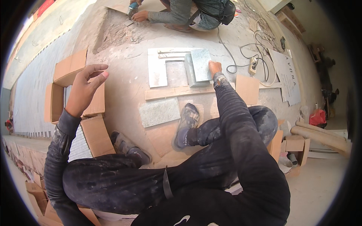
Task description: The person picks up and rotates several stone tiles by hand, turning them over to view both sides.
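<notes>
My right hand [215,67] is closed on the right edge of a pale grey-green stone tile [201,64]. That tile leans over a stack of similar tiles [190,78], partly covering it. Left of the stack, a whitish piece with a cut-out [156,69] lies on the floor. My left hand [87,90] is raised above an open cardboard box [56,100], holding nothing, its thumb and fingers apart. A loose speckled tile [160,112] rests in front of my feet.
Across from me a crouching person [184,15] holds a power tool [132,11] beside broken floor. Cables run to a socket strip [253,65] at right. A second box [97,135] with stacked tiles stands by my left knee. Cardboard tubes [320,140] lie far right.
</notes>
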Action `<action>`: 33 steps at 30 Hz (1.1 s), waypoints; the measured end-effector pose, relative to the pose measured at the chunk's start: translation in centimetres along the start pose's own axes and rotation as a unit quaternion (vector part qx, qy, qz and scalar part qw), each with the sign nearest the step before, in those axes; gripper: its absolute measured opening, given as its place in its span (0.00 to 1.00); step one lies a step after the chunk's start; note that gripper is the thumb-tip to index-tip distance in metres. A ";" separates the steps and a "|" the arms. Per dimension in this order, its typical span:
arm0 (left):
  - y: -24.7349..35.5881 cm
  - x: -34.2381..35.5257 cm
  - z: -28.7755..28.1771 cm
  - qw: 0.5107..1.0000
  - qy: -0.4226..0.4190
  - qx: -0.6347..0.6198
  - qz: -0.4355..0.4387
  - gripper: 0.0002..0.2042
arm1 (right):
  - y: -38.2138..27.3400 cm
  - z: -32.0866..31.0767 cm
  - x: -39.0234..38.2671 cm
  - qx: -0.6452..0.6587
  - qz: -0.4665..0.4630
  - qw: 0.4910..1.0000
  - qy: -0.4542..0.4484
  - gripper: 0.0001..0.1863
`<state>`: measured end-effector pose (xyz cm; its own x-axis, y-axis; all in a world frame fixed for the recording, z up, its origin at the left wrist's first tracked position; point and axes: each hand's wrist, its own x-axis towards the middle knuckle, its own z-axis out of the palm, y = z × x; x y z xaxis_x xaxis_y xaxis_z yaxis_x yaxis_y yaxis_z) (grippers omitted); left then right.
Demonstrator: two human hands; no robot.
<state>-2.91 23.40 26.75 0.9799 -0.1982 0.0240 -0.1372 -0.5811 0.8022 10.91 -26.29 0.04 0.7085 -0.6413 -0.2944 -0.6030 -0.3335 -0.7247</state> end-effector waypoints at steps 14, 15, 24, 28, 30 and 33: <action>-0.3 0.4 0.6 0.998 -0.042 -0.033 -0.035 0.15 | -2.4 0.0 -8.4 -0.262 -0.031 0.964 0.028 0.52; -0.3 0.4 0.7 0.998 -0.044 -0.036 -0.034 0.15 | -2.5 0.3 -9.2 -0.282 -0.040 0.958 0.039 0.54; -0.4 0.6 0.8 0.998 -0.046 -0.033 -0.022 0.16 | -1.2 1.9 -9.7 -0.318 -0.101 0.942 0.040 0.61; -0.1 0.6 0.9 0.998 -0.050 -0.034 -0.021 0.16 | -1.2 2.1 -9.7 -0.317 -0.109 0.941 0.038 0.60; -0.2 0.6 0.9 0.998 -0.051 -0.032 -0.021 0.16 | -1.2 1.9 -9.5 -0.302 -0.109 0.946 0.032 0.59; -0.7 0.6 0.9 0.998 -0.050 -0.030 -0.017 0.17 | -1.3 2.0 -10.1 -0.340 -0.134 0.928 0.078 0.56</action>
<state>-2.36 22.95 25.69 0.9639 -0.2589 -0.0621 -0.0918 -0.5419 0.8354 5.27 -18.00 2.77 0.8363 -0.5475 -0.0289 -0.5429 -0.8198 -0.1823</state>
